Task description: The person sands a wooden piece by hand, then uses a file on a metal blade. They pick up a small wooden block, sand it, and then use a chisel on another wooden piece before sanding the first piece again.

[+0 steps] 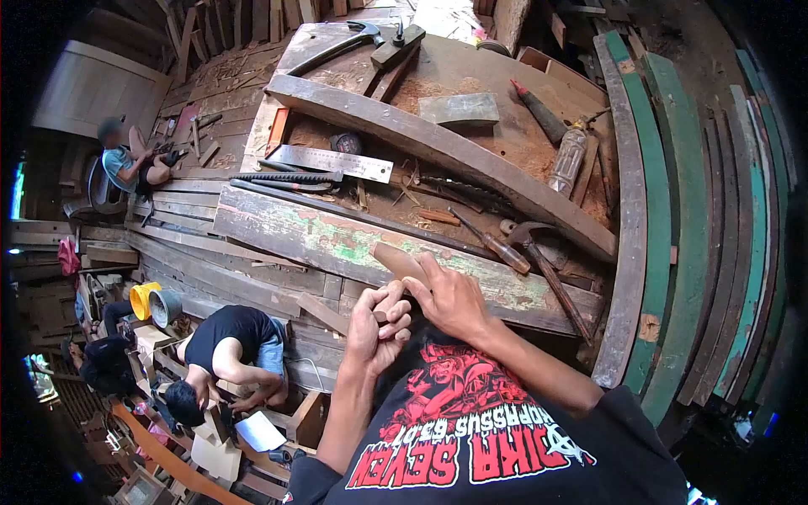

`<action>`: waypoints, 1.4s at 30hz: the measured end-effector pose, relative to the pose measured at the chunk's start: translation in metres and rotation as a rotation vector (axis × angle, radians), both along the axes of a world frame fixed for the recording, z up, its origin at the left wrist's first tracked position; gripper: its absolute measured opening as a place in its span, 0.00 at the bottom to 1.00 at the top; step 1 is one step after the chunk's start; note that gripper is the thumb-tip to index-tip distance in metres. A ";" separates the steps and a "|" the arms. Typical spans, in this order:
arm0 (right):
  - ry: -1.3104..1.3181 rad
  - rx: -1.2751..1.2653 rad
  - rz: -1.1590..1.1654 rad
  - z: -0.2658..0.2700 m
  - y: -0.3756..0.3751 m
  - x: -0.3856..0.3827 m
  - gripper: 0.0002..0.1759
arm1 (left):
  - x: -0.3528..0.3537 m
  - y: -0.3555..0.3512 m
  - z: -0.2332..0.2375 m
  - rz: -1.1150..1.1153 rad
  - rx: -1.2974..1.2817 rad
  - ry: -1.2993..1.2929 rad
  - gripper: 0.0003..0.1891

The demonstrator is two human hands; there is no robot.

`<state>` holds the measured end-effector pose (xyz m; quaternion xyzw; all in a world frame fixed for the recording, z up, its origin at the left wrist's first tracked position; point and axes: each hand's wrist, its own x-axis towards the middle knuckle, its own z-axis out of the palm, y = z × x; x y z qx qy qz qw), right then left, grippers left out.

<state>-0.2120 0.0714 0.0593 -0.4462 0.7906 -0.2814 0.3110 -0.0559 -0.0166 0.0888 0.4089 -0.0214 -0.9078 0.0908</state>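
Observation:
My right hand (450,296) is closed around a flat brown piece of wood (398,261), whose slanted end sticks out above the fingers. Right beside it, my left hand (379,326) is curled shut with a small dark brown end (381,316) showing between the fingers. Whether that end belongs to the same piece is hidden by the hands. Both hands are in front of my shirt, over the near edge of a worn plank (311,231) with flaking green paint. A chisel-like tool with a wooden handle (505,252) and a hammer (547,273) lie just beyond.
A thick beam (438,151) crosses the bench. Around it lie a metal square (332,162), a claw hammer (337,49), a grey block (459,109) and a bottle (569,157). Long boards (673,227) stand at right. Two people (227,349) (126,160) sit at left.

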 end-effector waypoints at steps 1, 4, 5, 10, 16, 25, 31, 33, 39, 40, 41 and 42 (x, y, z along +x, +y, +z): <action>-0.013 0.031 0.022 0.000 0.002 -0.003 0.27 | -0.002 0.001 0.003 -0.005 0.016 0.018 0.14; 0.004 0.037 -0.056 -0.010 0.003 0.001 0.26 | -0.012 0.002 0.013 -0.026 -0.020 -0.070 0.13; -0.009 0.048 -0.056 -0.006 0.002 0.003 0.26 | -0.013 0.001 0.012 0.009 -0.018 -0.069 0.15; 0.060 0.005 -0.098 -0.023 -0.007 0.002 0.27 | -0.008 0.003 0.006 0.057 0.017 -0.058 0.13; -0.021 -0.010 -0.052 -0.012 0.003 0.006 0.26 | 0.003 0.004 -0.014 0.093 0.029 0.130 0.16; 0.009 -0.007 -0.126 -0.029 -0.003 -0.004 0.26 | -0.013 0.004 0.008 -0.086 -0.168 -0.110 0.15; -0.110 -0.007 -0.039 0.005 0.003 -0.004 0.29 | -0.008 0.014 -0.005 -0.072 -0.238 -0.162 0.12; -0.046 -0.033 -0.149 -0.022 -0.002 -0.004 0.28 | -0.020 0.011 0.007 -0.086 -0.255 -0.203 0.14; -0.131 -0.040 -0.037 0.006 0.005 -0.003 0.27 | -0.009 0.012 -0.005 -0.090 -0.251 -0.124 0.23; -0.084 -0.043 -0.092 -0.018 0.004 -0.002 0.26 | -0.016 0.012 0.000 -0.088 -0.252 -0.162 0.23; -0.042 -0.046 -0.144 -0.032 0.003 -0.002 0.26 | -0.022 0.013 0.006 -0.084 -0.253 -0.206 0.23; -0.019 -0.056 -0.143 -0.032 0.002 -0.002 0.25 | -0.021 0.014 0.006 -0.080 -0.261 -0.211 0.21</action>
